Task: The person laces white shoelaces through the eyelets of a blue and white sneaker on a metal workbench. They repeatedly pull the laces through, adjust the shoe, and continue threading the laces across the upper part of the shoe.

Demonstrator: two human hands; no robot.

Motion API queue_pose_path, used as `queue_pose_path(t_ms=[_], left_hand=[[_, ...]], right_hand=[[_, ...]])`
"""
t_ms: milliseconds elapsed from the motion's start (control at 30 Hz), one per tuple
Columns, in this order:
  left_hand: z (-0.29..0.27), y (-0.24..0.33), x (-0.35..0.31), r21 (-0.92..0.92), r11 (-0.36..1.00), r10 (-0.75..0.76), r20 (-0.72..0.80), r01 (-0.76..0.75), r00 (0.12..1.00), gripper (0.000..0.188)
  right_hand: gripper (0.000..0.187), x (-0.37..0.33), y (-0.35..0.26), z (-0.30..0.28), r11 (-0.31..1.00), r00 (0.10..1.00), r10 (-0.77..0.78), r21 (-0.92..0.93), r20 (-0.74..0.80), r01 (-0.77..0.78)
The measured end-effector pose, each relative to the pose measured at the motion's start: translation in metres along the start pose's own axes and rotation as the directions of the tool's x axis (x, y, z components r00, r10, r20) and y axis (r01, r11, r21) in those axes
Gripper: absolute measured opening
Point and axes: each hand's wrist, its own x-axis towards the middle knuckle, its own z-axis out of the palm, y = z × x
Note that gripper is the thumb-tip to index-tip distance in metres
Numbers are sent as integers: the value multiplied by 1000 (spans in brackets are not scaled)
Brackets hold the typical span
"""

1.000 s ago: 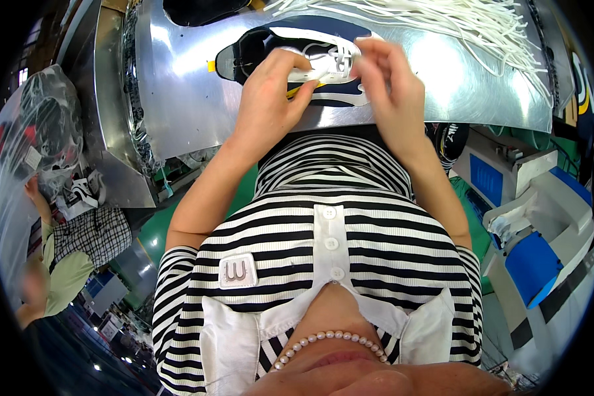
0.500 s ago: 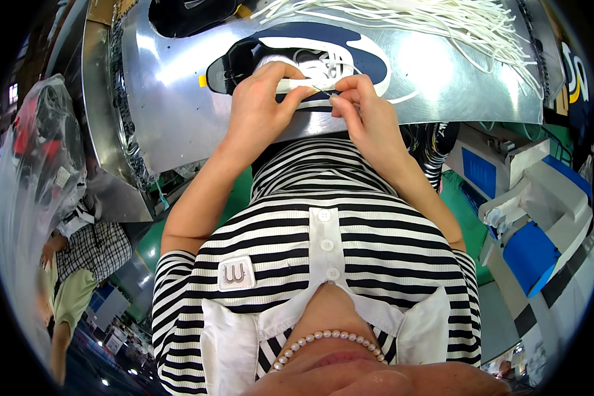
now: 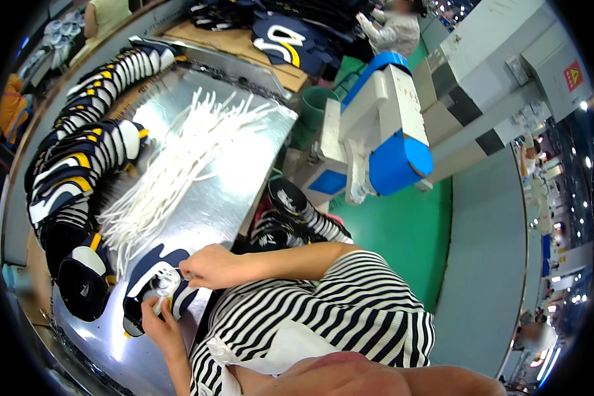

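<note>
A navy and white shoe upper (image 3: 153, 259) lies on the metal table, its white shoelace (image 3: 168, 284) threaded across the opening. Beside the heel end, my left hand (image 3: 162, 325) is closed, thumb and fingers pinching the edge of the upper. On the lacing near the toe end, my right hand (image 3: 211, 266) is closed in a pinch, with a bit of white lace at its fingertips. The exact grip there is small and partly hidden.
A loose pile of white shoelaces (image 3: 178, 145) spreads over the metal table (image 3: 241, 191). Beyond it, rows of shoe uppers (image 3: 79, 178) line the left side. More flat uppers (image 3: 290, 43) sit at the back. A white and blue machine (image 3: 376, 119) stands right. Another person (image 3: 396, 33) is far off.
The view has swung to the right, so the shoe and both hands now appear at lower left. My hands remain at the same upper, and more of the table and machine shows.
</note>
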Motion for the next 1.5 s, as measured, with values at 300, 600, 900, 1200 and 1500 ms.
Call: queue_pose_path(t_ms=[300, 600, 900, 1200, 1500], left_hand=[[1, -5, -2, 85, 905, 417, 14, -417, 909, 18], [6, -6, 3, -13, 908, 418, -11, -418, 908, 17], [-15, 3, 11, -255, 967, 24, 136, 12, 990, 47], [-6, 11, 26, -339, 851, -399, 78, 401, 914, 35], [6, 10, 23, -294, 898, -358, -62, 326, 932, 31]], right_hand=[[20, 58, -10, 31, 962, 948, -266, -10, 177, 272], [24, 62, 11, 38, 934, 939, -339, 104, -52, 343], [23, 76, -19, -17, 893, 999, -37, 449, -17, 40], [23, 88, -19, 6, 909, 992, -111, 409, 61, 76], [20, 55, -20, -4, 945, 998, -61, 321, -17, 64]])
